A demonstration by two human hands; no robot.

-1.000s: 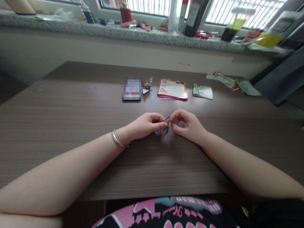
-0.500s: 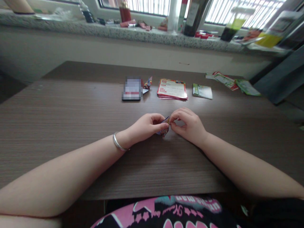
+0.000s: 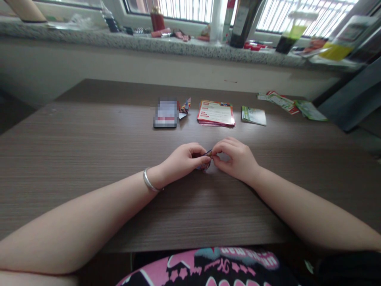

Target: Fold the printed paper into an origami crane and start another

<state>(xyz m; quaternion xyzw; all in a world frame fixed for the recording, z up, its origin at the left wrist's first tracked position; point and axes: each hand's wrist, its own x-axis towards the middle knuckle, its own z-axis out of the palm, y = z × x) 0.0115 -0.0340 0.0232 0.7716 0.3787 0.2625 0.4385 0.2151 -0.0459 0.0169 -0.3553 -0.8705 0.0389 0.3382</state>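
Over the middle of the table, a small folded piece of colourful printed paper is held between both hands. My left hand, with a silver bangle at its wrist, pinches it from the left, thumb on the near side. From the right, the thumb and fingertips of my right hand close on its tip. Much of the paper is hidden behind the left thumb and fingers. Beyond the hands lies a stack of red-edged printed cards. A smaller stack of green and white cards is to its right.
A phone-like device with a blurred screen lies at the back, beside another folded colourful paper piece. Green and red wrappers are at the far right. Bottles and small items crowd the granite window sill.
The folded paper has tilted slightly and less of it shows between the hands. My fingertips have shifted a little; both hands keep their hold.
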